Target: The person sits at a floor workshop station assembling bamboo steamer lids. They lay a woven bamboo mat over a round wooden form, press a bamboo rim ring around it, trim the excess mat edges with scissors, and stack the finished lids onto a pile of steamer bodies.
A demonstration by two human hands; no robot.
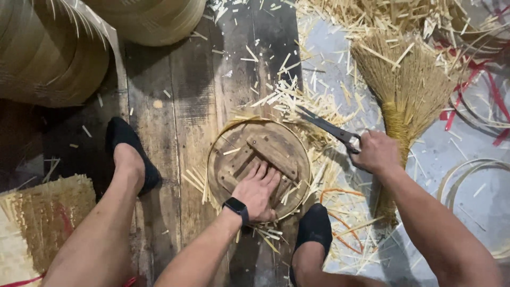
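My left hand [257,191] presses flat on a round wooden disc [249,149] that lies on the plank floor, with a bamboo strip rim around it. A black watch sits on that wrist. My right hand [376,151] grips the handles of dark metal scissors [325,125], whose open blades point up and left toward the disc's right edge. Cut bamboo strip ends stick out around the disc.
My two feet in black socks [127,149] [314,226] rest either side of the disc. A straw broom [406,90] lies at right. Stacked woven bamboo rolls [50,50] stand top left, a woven mat [45,215] bottom left, bamboo hoops [470,170] and red strips at right. Bamboo offcuts litter the floor.
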